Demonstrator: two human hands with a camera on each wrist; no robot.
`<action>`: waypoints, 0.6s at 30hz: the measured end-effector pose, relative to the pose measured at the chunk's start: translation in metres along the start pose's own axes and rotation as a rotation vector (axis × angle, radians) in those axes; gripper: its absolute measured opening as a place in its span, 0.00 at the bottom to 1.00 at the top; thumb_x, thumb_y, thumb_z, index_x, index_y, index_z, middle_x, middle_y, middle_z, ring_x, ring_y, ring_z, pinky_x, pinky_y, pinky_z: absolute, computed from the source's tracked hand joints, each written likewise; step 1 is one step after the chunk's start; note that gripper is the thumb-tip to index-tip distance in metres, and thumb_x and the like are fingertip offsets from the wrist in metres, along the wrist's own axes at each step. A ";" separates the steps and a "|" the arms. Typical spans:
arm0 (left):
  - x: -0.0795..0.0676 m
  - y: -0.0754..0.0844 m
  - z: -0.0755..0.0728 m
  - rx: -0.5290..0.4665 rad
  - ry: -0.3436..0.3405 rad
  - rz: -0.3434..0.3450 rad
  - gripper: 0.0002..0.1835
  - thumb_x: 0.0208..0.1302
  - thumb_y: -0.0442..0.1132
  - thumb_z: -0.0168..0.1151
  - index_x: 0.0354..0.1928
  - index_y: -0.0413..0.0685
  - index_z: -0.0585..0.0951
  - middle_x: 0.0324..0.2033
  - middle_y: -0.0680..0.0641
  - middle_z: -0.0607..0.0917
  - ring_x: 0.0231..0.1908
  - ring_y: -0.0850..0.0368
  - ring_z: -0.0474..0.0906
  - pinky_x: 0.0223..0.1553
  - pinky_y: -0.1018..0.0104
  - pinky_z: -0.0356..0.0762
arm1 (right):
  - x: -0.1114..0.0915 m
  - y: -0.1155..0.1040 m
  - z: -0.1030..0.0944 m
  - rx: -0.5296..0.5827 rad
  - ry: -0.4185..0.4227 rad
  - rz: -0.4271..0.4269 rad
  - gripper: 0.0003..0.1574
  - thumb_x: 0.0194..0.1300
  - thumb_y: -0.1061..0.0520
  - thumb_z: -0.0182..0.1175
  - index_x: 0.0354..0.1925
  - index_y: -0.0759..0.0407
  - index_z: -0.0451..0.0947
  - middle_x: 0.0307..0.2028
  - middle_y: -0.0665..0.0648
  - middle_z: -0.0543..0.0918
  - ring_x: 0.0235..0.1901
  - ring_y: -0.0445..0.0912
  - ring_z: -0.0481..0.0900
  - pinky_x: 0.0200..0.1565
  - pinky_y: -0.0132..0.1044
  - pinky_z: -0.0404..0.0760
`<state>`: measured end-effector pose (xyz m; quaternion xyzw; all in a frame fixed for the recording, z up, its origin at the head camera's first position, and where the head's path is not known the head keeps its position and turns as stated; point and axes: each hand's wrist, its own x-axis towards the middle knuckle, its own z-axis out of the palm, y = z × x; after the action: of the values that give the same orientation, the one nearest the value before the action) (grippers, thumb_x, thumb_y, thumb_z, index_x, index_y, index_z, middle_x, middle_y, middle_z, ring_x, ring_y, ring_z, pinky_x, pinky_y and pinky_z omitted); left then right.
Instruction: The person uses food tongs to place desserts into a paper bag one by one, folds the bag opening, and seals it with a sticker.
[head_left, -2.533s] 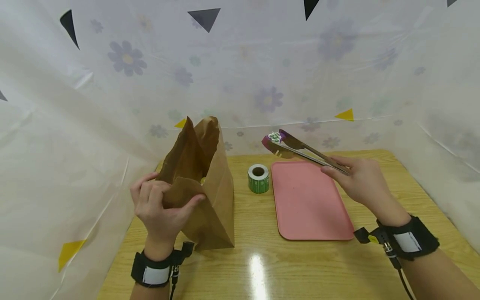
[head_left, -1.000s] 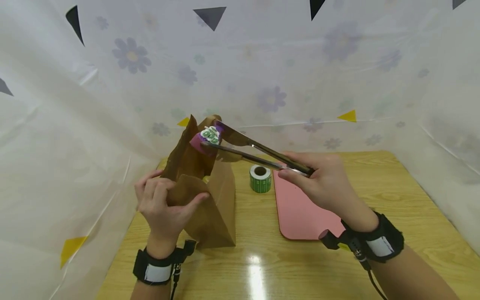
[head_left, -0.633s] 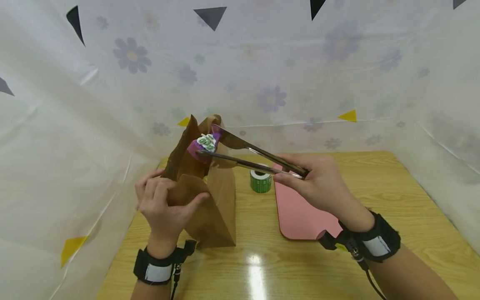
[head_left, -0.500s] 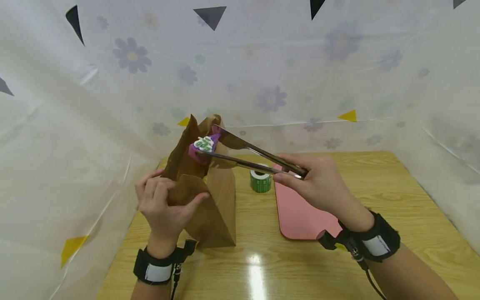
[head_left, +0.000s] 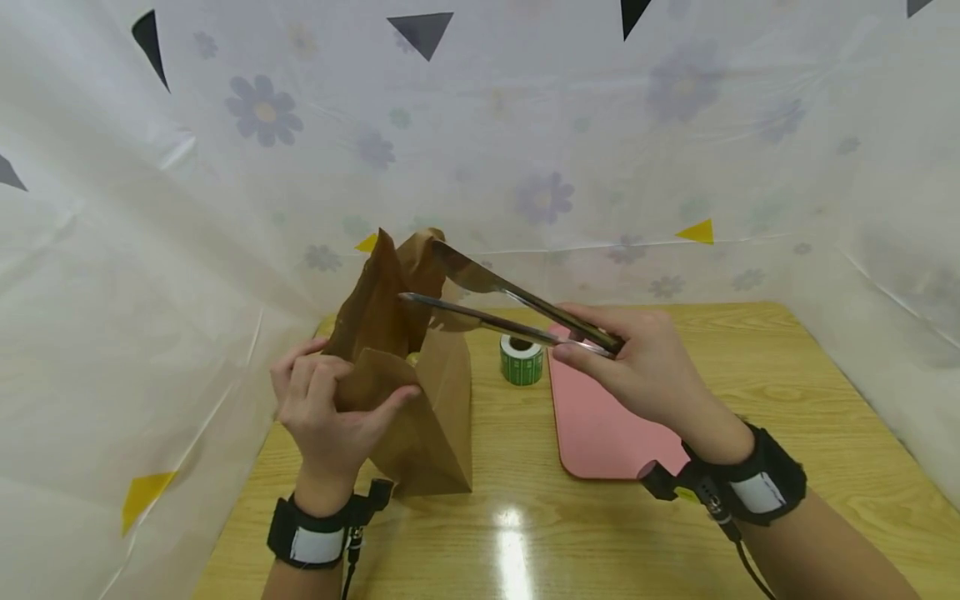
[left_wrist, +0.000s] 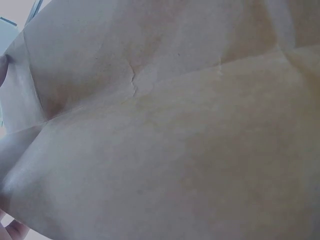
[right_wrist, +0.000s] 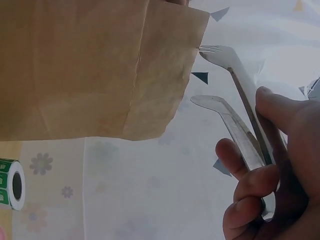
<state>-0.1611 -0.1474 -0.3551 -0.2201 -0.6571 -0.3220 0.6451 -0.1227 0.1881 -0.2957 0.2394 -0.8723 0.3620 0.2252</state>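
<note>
A brown paper bag point(head_left: 450, 400) stands at the left with its mouth gaping. My left hand point(head_left: 322, 408) grips the near-left rim, thumb on the front side, fingers over the edge. Creased bag paper point(left_wrist: 150, 150) fills the left wrist view. Metal tongs point(head_left: 555, 313) are held by my right hand point(head_left: 637, 358), and their spread ends reach over the bag's mouth with nothing between them. In the right wrist view the fingers and thumb of my right hand point(right_wrist: 260, 195) wrap the tongs. Something small and yellowish shows inside the bag; the rest of its inside is hidden.
A roll of green labels point(head_left: 521, 367) stands on the wooden table point(head_left: 480, 542) just right of the bag. Beyond it lies a pink tray point(head_left: 607, 433), partly under the right hand. A flowered plastic curtain point(head_left: 540, 133) encloses the back and sides.
The tongs carried a pink-purple cupcake-like piece with white and green topping leftward from above the tray to the bag's mouth. They have spread, and it has dropped out of sight there.
</note>
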 end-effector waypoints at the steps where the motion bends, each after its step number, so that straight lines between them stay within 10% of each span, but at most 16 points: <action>1: 0.000 0.000 0.000 0.000 0.001 0.001 0.44 0.51 0.76 0.73 0.21 0.37 0.72 0.18 0.40 0.72 0.28 0.37 0.77 0.54 0.45 0.77 | 0.000 0.000 -0.001 -0.002 0.002 -0.001 0.29 0.62 0.53 0.77 0.62 0.49 0.85 0.28 0.42 0.85 0.14 0.32 0.53 0.17 0.29 0.60; 18: 0.001 0.001 0.001 0.005 0.014 0.002 0.44 0.51 0.76 0.72 0.21 0.38 0.72 0.18 0.40 0.72 0.29 0.36 0.78 0.52 0.44 0.77 | -0.015 0.023 -0.015 -0.076 0.039 0.034 0.32 0.61 0.56 0.77 0.64 0.48 0.83 0.21 0.41 0.74 0.15 0.30 0.48 0.16 0.29 0.55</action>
<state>-0.1607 -0.1459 -0.3540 -0.2167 -0.6531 -0.3212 0.6507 -0.1209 0.2170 -0.3064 0.2087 -0.8848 0.3370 0.2448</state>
